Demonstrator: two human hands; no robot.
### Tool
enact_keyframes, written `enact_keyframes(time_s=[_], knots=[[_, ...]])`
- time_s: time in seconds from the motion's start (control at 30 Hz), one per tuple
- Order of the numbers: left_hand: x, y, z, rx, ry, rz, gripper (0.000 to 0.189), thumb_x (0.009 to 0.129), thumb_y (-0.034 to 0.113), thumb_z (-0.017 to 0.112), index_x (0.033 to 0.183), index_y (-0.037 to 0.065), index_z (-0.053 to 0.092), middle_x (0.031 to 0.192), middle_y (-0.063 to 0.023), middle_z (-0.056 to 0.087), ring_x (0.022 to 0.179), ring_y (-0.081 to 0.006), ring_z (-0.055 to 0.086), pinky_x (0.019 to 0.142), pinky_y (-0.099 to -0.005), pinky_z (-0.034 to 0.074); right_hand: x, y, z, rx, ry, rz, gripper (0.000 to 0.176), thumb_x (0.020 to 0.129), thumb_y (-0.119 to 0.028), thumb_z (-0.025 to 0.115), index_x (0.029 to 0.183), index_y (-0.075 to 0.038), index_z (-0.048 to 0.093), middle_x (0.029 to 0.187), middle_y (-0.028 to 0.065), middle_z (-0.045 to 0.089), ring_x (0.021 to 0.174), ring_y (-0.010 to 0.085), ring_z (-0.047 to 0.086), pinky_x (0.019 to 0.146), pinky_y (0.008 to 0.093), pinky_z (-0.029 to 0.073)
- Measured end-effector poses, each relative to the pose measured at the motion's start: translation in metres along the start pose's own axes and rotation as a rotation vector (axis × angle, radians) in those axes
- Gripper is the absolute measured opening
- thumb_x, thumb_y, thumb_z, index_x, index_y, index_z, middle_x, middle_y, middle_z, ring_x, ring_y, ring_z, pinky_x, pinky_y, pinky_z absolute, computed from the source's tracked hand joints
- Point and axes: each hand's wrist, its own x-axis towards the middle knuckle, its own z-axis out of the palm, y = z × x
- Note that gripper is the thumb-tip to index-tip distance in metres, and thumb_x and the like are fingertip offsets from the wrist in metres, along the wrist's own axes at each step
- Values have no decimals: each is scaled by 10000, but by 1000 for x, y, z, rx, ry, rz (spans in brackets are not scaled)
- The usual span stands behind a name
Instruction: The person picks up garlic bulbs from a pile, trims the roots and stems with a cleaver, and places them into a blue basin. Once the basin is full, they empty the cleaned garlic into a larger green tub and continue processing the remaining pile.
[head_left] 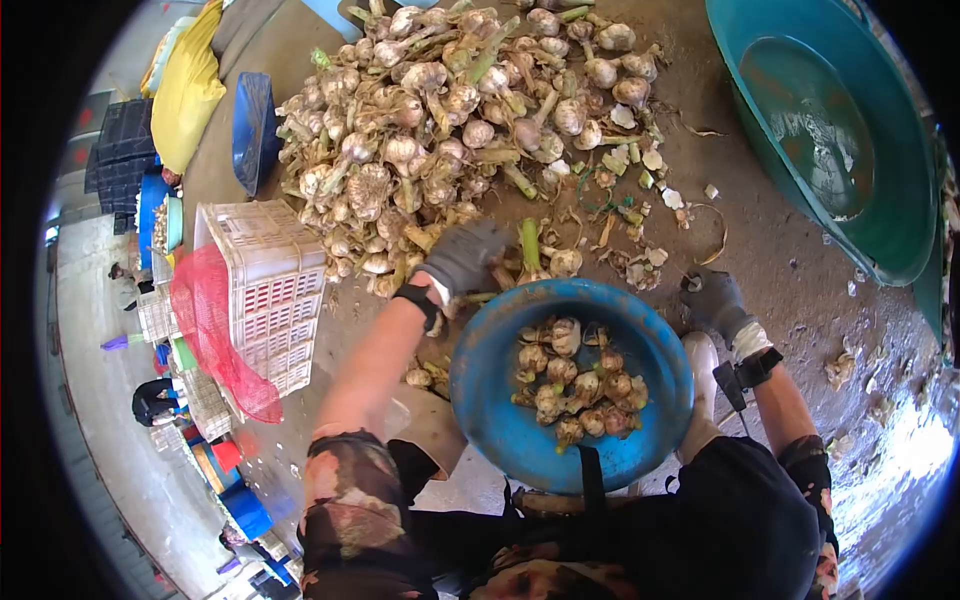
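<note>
A large heap of garlic bulbs (400,150) with stalks lies on the floor ahead. My left hand (465,258), in a grey glove, is at the heap's near edge beside a thick green stalk; its fingers are partly hidden. In my lap rests a blue basin (480,375) holding several trimmed garlic bulbs (580,385). To the right of the basin, my gloved right hand (715,300) is held above the floor with its fingers curled in. Whatever it grips, if anything, is too small to make out. A black-handled tool (729,385) hangs by the right wrist.
At the upper right stands a big green tub (885,150). A white plastic crate (275,300) draped with red netting (215,310) is at the left, near a blue scoop (254,133) and a yellow sack (187,95). Other people sit far left. Peelings litter the floor.
</note>
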Motion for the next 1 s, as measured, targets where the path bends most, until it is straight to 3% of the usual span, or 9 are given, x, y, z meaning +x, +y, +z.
enact_keyframes(time_s=[0.1,0.23,0.3,0.37,0.43,0.57,0.7,0.77,1.0], knots=[[-23,1,-26,-73,74,-109,343,679,178,574,1004,98,498,958,-127,511,869,-293,527,724,-378,433,0,-2,-4,30,54,15,268,683,-285,594,900,-128,579,832,140,607,815,307,578,703,386,451],[-33,-2,-29,-135,100,-558,281,691,224,596,934,101,529,845,-128,562,760,-297,566,676,-396,452,-6,-51,-21,-6,86,-113,256,693,-285,586,892,-124,576,809,141,606,775,313,581,684,391,454],[-41,-5,-25,-486,446,-618,234,692,214,620,855,72,530,742,-88,541,629,-230,547,571,-349,448,-8,-74,-28,27,91,-223,252,696,-285,584,889,-125,575,800,141,606,761,317,582,679,391,454],[-41,3,-32,-754,409,-693,268,713,203,625,907,49,523,727,-56,540,622,-166,527,559,-293,443,-11,-88,-33,85,61,-303,280,700,-286,613,914,-110,578,772,141,609,735,311,594,652,379,465],[-38,19,-37,-1528,282,-703,338,730,260,608,991,56,540,828,-102,587,721,-214,568,687,-312,461,-9,-97,-29,116,109,-354,276,698,-288,619,914,-120,578,752,133,610,715,316,592,647,378,466],[-4,59,-25,-1000,160,-612,457,737,275,615,1114,43,503,1035,-149,559,965,-254,539,825,-337,418,5,-99,-19,172,184,-354,289,684,-306,636,871,-92,585,738,125,611,693,311,593,642,375,466],[37,57,-1,-658,261,-507,505,742,377,603,1119,59,493,1086,-153,546,985,-280,532,824,-338,416,13,-65,-18,214,42,-199,315,666,-310,607,899,-102,571,815,150,609,782,322,578,695,382,454],[53,57,-29,-453,-145,-539,580,732,447,583,1144,55,474,1132,-161,519,1012,-306,515,836,-340,412,18,-38,-12,250,41,-133,322,659,-313,613,887,-89,573,819,152,610,791,316,580,697,376,454],[73,39,3,-308,-461,-402,383,680,346,633,871,14,625,904,-157,620,813,-286,604,705,-370,463,4,-9,-21,453,38,80,251,690,-253,608,852,-62,584,638,89,599,560,179,586,549,294,460]])
